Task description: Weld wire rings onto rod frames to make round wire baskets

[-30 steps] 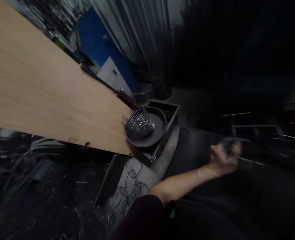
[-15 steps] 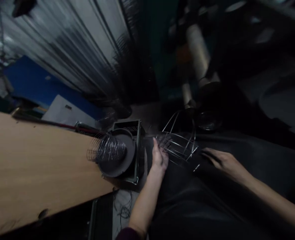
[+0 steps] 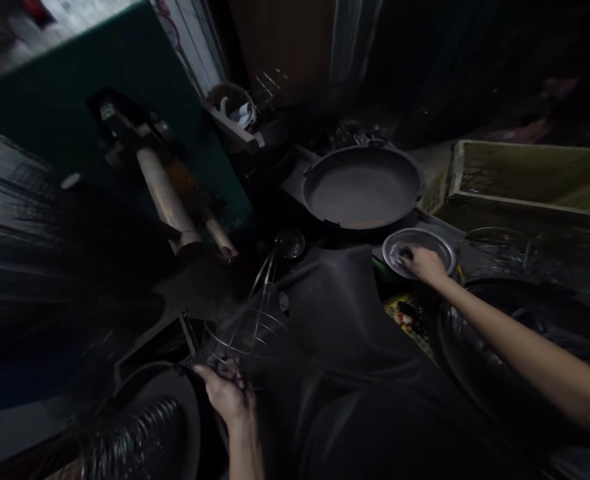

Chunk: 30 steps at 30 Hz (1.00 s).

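My left hand (image 3: 227, 393) grips the lower edge of a bent-wire frame (image 3: 249, 330), a cage-like form of thin metal rods. My right hand (image 3: 425, 263) reaches far to the right, its fingers on a shallow round metal dish (image 3: 417, 250). Whether those fingers hold anything is hidden. Above the dish sits a wide dark frying pan (image 3: 362, 187). At the lower left, a coil of wire (image 3: 135, 440) lies on a dark round disc (image 3: 172, 400), close to my left hand.
Dark cloth (image 3: 359, 400) covers my lap. A wooden roller (image 3: 165, 200) is mounted on a green panel (image 3: 59, 113) at the upper left. An olive crate (image 3: 525, 177) stands at the upper right, and a black bag (image 3: 495, 333) lies beneath my right arm.
The view has swung round, carrying the wire coil to the lower left and bringing the pan into sight. My right hand has left the wire frame and moved onto the dish.
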Each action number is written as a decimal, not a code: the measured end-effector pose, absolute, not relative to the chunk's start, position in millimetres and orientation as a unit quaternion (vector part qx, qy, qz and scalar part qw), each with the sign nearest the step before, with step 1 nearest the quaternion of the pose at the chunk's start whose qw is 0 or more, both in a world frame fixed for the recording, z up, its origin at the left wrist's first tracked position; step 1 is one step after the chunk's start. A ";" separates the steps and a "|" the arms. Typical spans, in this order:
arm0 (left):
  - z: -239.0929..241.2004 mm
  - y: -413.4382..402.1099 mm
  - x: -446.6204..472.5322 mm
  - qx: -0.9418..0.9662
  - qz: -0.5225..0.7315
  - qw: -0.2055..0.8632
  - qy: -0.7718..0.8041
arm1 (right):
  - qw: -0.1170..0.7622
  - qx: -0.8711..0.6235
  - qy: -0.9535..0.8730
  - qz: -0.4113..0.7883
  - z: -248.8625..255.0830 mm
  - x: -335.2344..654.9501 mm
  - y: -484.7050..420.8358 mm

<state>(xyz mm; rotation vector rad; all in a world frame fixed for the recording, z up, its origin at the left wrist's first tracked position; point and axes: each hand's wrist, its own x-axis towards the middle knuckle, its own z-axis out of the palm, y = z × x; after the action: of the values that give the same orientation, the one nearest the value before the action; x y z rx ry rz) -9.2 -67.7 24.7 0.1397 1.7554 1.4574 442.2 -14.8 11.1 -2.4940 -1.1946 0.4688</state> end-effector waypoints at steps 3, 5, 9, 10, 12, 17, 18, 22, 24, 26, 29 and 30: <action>19.3 -58.2 -2.5 0.037 0.569 0.393 0.722 | 0.142 -0.884 -0.397 0.201 -3.3 474.4 -15.8; 11.7 -59.8 -0.3 0.045 0.566 0.381 0.730 | 0.132 -0.888 -0.386 0.214 -7.9 477.0 -20.2; 6.0 -62.7 0.6 0.013 0.607 0.375 0.700 | 0.103 -0.908 -0.352 0.205 -6.2 479.7 -27.8; 7.7 -60.7 0.9 0.008 0.620 0.388 0.682 | 0.094 -0.913 -0.344 0.200 -3.4 481.2 -28.4; 13.3 -53.9 3.0 0.011 0.632 0.418 0.652 | 0.078 -0.917 -0.342 0.192 6.2 479.7 -26.4; 22.2 -31.2 14.4 0.042 0.640 0.414 0.646 | 0.131 -0.927 -0.290 0.198 56.6 414.4 0.8; 21.1 -26.8 15.8 0.046 0.647 0.410 0.641 | 0.184 -0.915 -0.280 0.226 68.9 391.4 7.2; 12.8 -15.9 14.9 0.049 0.670 0.407 0.618 | 0.306 -0.827 -0.233 0.410 99.0 292.0 25.2; 9.4 -15.2 12.3 0.050 0.677 0.405 0.612 | 0.357 -0.746 -0.218 0.518 96.6 248.5 32.7; 6.6 -15.6 9.2 0.054 0.685 0.396 0.609 | 0.380 -0.674 -0.219 0.595 87.7 214.2 40.6; 3.0 -14.3 4.4 0.055 0.689 0.379 0.615 | 0.397 -0.623 -0.223 0.636 75.6 179.7 50.7; 2.1 -13.0 2.9 0.054 0.691 0.371 0.618 | 0.410 -0.606 -0.217 0.647 73.1 172.0 53.0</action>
<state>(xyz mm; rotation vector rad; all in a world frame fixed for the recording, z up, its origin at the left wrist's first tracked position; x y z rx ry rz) 2.9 -13.0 2.1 0.1373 1.5848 1.7708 172.0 53.0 73.1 -1.5251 -0.5473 1.6285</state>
